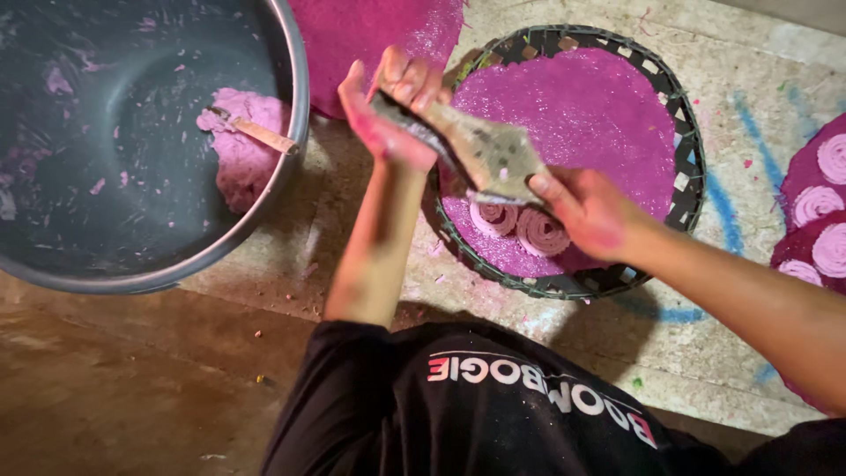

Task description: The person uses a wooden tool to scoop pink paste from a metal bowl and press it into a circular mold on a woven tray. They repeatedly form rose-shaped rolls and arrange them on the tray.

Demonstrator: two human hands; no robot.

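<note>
My left hand (388,106) grips the handle end of a dough press (480,152), a pale wedge-shaped tool smeared with pink. My right hand (586,210) holds the tool's wide lower end just above a round woven tray (692,167) lined with a purple sheet. Two pink dough spirals (520,227) lie on the tray's near side, right under the tool's mouth. Both hands are stained pink.
A large dark metal bowl (291,79) at the left holds a lump of pink dough (242,145) with a stick (256,130) in it. Another purple sheet (370,31) lies behind. At the right edge, several spirals (824,216) sit on a second purple sheet.
</note>
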